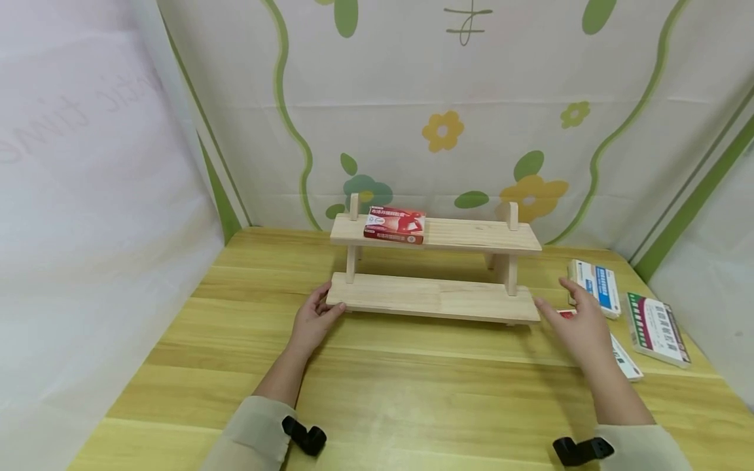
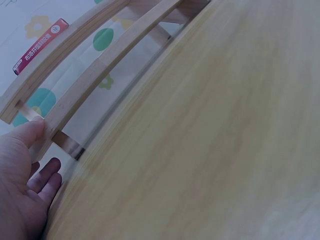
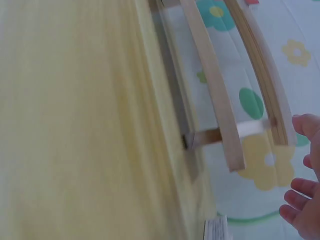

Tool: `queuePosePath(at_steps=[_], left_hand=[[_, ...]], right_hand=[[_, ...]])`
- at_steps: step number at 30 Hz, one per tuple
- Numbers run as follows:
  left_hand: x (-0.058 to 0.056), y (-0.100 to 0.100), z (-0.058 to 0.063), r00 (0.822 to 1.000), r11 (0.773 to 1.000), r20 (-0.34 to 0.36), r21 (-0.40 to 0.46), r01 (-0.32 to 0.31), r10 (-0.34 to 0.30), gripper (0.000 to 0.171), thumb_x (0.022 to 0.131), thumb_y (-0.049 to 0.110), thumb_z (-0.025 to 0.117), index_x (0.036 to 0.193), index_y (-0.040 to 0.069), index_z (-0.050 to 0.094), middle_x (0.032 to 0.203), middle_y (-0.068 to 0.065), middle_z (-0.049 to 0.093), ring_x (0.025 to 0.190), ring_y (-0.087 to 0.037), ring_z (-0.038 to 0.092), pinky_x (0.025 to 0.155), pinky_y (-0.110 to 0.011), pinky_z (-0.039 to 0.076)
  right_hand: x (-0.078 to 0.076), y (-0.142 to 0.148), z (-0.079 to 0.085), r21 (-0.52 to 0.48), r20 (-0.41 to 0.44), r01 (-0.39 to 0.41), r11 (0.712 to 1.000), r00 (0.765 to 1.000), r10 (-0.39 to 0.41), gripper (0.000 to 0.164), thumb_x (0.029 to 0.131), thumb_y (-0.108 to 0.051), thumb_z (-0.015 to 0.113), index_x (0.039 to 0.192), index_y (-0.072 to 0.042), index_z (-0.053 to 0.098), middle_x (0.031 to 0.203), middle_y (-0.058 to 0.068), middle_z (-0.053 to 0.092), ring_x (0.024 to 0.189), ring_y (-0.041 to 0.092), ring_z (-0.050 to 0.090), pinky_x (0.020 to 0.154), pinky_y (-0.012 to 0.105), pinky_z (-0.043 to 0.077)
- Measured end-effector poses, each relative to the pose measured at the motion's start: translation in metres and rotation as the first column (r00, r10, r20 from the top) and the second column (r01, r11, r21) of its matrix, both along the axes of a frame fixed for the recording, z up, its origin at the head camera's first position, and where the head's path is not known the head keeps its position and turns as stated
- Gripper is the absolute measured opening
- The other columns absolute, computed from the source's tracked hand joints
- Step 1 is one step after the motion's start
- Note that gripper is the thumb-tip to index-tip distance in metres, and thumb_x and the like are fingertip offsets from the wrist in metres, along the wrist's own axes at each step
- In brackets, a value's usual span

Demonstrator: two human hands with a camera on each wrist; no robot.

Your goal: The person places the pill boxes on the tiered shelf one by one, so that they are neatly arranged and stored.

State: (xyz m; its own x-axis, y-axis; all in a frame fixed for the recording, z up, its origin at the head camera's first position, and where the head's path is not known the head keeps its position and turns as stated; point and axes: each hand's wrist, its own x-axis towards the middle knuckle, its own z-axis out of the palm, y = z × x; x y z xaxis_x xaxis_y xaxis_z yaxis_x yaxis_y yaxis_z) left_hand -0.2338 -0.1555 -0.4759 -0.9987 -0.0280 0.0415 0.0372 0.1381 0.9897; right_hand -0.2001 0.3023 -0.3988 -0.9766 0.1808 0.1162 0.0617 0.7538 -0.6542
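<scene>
On the pale yellow wooden plank table (image 1: 377, 392), the left hand (image 1: 312, 320) touches the near-left corner of the two-tier pine shelf rack (image 1: 434, 297) with relaxed fingers, gripping nothing. The right hand (image 1: 580, 324) hovers spread just off the rack's right end, holding nothing. Farther right lie white medicine boxes (image 1: 597, 286). A red flat box (image 1: 394, 225) sits on the upper tier, before the flower-printed backdrop (image 1: 471, 118).

Head view: high, facing forward and down across the table (image 1: 377, 392) toward its far edge. The 2 wrist views sit low and close, each sharing the wooden shelf (image 2: 75, 65) ends.
</scene>
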Motion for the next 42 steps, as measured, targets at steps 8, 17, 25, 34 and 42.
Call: queuePosePath(at_steps=[8, 17, 25, 34, 42], left_hand=[[0.000, 0.000, 0.003, 1.000, 1.000, 0.009, -0.006, -0.002, 0.002, 0.066, 0.092, 0.017, 0.069, 0.150, 0.013, 0.038, 0.154, -0.012, 0.041, 0.114, -0.027, 0.058, 0.078, -0.014, 0.051], [0.001, 0.001, 0.004, 1.000, 1.000, 0.000, -0.012, -0.011, 0.011, 0.066, 0.092, 0.017, 0.070, 0.150, 0.011, 0.039, 0.154, -0.016, 0.040, 0.112, -0.024, 0.059, 0.078, -0.013, 0.050], [0.000, 0.002, 0.003, 1.000, 1.000, 0.006, -0.006, -0.016, 0.016, 0.065, 0.092, 0.015, 0.069, 0.150, 0.011, 0.039, 0.155, -0.014, 0.038, 0.113, -0.026, 0.058, 0.076, -0.013, 0.050], [0.001, 0.002, 0.004, 1.000, 1.000, 0.010, -0.004, -0.015, 0.016, 0.065, 0.092, 0.017, 0.070, 0.149, 0.011, 0.040, 0.155, -0.013, 0.039, 0.113, -0.026, 0.058, 0.077, -0.012, 0.049], [0.001, 0.001, 0.004, 1.000, 1.000, 0.009, -0.005, -0.008, 0.008, 0.065, 0.092, 0.016, 0.070, 0.149, 0.010, 0.039, 0.156, -0.016, 0.037, 0.113, -0.028, 0.057, 0.076, -0.011, 0.049]], right_hand=[[0.018, 0.038, -0.015, 0.055, 0.048, 0.062, 0.997, 0.997, -0.065, 0.082, 0.097, -0.053, 0.052, 0.155, -0.004, 0.022, 0.153, 0.038, 0.020, 0.135, 0.061, 0.021, 0.098, 0.076, 0.025], [0.037, 0.069, -0.026, 0.090, 0.085, 0.097, 0.991, 0.991, -0.104, 0.083, 0.096, -0.051, 0.053, 0.154, -0.001, 0.022, 0.151, 0.042, 0.018, 0.134, 0.063, 0.019, 0.097, 0.077, 0.024], [0.050, 0.089, -0.038, 0.105, 0.175, 0.109, 0.988, 0.976, -0.126, 0.088, 0.097, -0.055, 0.050, 0.152, 0.006, 0.020, 0.147, 0.046, 0.017, 0.132, 0.065, 0.017, 0.097, 0.077, 0.023], [0.058, 0.095, -0.055, 0.151, 0.179, 0.072, 0.986, 0.979, -0.099, 0.088, 0.096, -0.055, 0.051, 0.147, 0.013, 0.025, 0.140, 0.048, 0.025, 0.125, 0.064, 0.026, 0.097, 0.074, 0.026], [0.059, 0.092, -0.060, 0.178, 0.238, 0.060, 0.982, 0.966, -0.102, 0.093, 0.093, -0.059, 0.055, 0.144, 0.014, 0.028, 0.139, 0.048, 0.024, 0.125, 0.063, 0.025, 0.096, 0.074, 0.027]])
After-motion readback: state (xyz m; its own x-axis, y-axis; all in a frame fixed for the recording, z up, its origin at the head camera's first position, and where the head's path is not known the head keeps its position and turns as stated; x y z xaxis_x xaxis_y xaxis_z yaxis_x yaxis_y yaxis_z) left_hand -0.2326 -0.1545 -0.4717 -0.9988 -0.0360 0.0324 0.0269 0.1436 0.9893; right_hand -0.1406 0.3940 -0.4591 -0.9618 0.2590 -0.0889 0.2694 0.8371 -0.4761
